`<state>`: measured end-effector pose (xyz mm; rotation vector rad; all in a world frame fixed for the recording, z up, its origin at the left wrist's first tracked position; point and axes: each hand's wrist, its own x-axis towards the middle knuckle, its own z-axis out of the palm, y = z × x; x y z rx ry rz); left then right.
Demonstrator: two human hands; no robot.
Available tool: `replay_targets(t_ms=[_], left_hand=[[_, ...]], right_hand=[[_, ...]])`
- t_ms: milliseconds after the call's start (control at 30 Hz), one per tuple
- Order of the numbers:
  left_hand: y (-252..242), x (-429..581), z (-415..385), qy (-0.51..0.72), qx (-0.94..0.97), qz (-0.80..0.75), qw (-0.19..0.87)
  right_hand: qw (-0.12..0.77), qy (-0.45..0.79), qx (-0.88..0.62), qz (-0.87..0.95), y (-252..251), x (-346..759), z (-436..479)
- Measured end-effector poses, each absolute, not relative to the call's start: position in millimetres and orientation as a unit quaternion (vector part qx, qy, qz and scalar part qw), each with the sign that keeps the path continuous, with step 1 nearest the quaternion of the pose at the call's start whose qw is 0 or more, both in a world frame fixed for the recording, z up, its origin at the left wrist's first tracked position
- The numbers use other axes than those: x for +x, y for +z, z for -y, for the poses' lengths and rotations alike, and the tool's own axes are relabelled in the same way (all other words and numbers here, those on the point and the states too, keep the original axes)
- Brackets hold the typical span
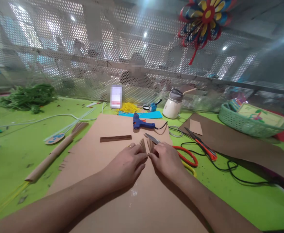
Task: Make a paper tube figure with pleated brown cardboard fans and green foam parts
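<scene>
My left hand (pixel 131 160), a ring on one finger, pinches a small fanned piece of brown paper (pixel 143 145). Close beside it, my right hand (pixel 167 158) grips a similar fanned paper piece (pixel 150 145). I cannot tell whether the two fans are joined. Both hands rest over a large brown paper sheet (pixel 142 210). Scissors with red and yellow handles (pixel 187 156) lie partly under my right hand, their blades pointing up and left. A dark brown bundle of strips (pixel 116 138) lies left of the fans, and a blue glue gun (pixel 143 123) sits behind them.
A rolled paper tube (pixel 57 155) lies on the green table at left. Red-and-black scissors (pixel 202 145), a black cord (pixel 248 183) and dark brown paper (pixel 229 142) are at right. Behind stand a white jar (pixel 172 107) and a green basket (pixel 250 124), before a perforated screen (pixel 95 48).
</scene>
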<state>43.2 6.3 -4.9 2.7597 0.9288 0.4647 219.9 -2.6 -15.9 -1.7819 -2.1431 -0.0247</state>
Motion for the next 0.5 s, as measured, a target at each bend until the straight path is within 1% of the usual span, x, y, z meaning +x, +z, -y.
replay_targets(t_ms=[267, 400, 500], left_hand=[[-4, 40, -9, 0.158, 0.918, -0.332, 0.146], [-5, 39, -9, 0.165, 0.914, -0.333, 0.162], [-4, 39, -10, 0.170, 0.912, -0.334, 0.169]], right_hand=[[0.196, 0.039, -0.634, 0.747, -14, 223, 3], [0.234, 0.079, -0.621, 0.744, -9, 228, 2], [0.259, 0.086, -0.623, 0.733, -6, 235, -1]])
